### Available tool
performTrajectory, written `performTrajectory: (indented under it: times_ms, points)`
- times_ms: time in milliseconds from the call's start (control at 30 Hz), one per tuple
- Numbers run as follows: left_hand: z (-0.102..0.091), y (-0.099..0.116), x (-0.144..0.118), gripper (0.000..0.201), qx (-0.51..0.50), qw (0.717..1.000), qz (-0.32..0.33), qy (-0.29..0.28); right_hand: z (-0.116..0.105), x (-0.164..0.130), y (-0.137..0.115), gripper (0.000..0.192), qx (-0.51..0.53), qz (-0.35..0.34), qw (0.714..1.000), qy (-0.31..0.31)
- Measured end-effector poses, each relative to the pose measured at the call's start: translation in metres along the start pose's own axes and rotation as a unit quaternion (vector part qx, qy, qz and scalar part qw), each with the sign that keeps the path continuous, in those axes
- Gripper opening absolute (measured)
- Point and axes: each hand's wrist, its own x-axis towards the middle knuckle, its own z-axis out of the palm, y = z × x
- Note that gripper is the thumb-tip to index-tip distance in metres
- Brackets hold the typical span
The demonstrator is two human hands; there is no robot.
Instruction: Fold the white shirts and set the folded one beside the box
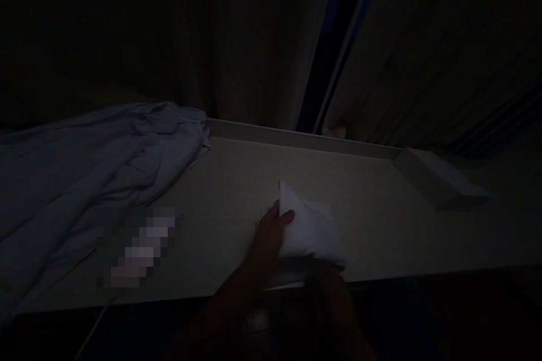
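A white folded cloth (311, 228) sits just above the near part of the pale surface, one corner pointing up and away. My left hand (271, 234) grips its left edge, with the thumb on the white face and the other fingers mostly behind it. At the cloth's near right edge is my right hand (332, 287). Its fingers are dark and blurred beneath the fold, so their grip cannot be made out. A shadowed gap runs under the cloth between the two hands.
Crumpled grey-blue fabric (127, 152) covers the left end of the pale tabletop (237, 175). Near it lies a pixelated object (144, 248), with a thin cable (95, 321) below. A white box (440, 177) stands at right. Dark curtains (254, 39) hang behind a low ledge.
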Motion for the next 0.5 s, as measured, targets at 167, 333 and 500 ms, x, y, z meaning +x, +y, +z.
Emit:
performTrajectory:
  times_ms: [167,333,500]
  points:
    - [0.09,0.037,0.027,0.016,0.127,0.984,0.094,-0.081,-0.026,0.042,-0.001,0.022,0.022,0.088,0.993,0.076]
    - [0.162,0.026,0.058,0.004,0.222,0.963,0.11,-0.101,-0.076,0.089,0.027,0.089,0.055,0.336,0.925,0.168]
    - [0.196,0.0,0.047,0.027,0.272,0.941,0.151,-0.132,-0.098,0.109,0.083,0.071,0.116,0.465,0.873,0.09]
